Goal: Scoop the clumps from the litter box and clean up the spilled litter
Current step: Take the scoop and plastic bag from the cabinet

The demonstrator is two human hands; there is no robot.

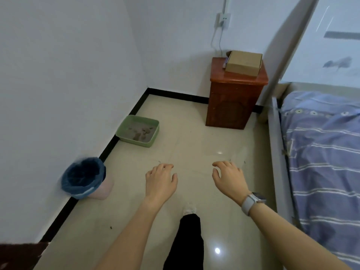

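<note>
— Pale glossy floor tiles (pixel 194 137), white walls, a black skirting strip along the base. Where are the hands?

— Both out in front, above the tiles and touching nothing. The left hand (pixel 160 182) hangs palm down with fingers loosely curled and nothing in them; the right hand (pixel 228 179) is the same, fingers relaxed and apart, a pale watch (pixel 251 202) on its wrist. They are well apart from each other.

— And beyond them?

— Ahead and to the left, the green litter box (pixel 138 131) sits on the floor by the wall, grey litter inside with several darker clumps (pixel 141 133) near its middle. Nearer, also to the left, a pink bin (pixel 85 178) with a blue liner stands against the wall.

— How will it all handle?

— My guess: the box is thin plastic, light, and would slide easily on those tiles, so steady it by the rim while scooping. The clumps look crumbly; lift from underneath, not by pinching. No scoop is visible.

— Spilled litter?

— A few tiny dark specks (pixel 111 228) on the tiles; too small to say what they are. Loose grains would scatter and roll, so sweeping suits better than picking.

— Anything else?

— A reddish wooden cabinet (pixel 233 100) with a cardboard box (pixel 243 64) on top, and a bed (pixel 321 143) with striped blue bedding on the right.
</note>
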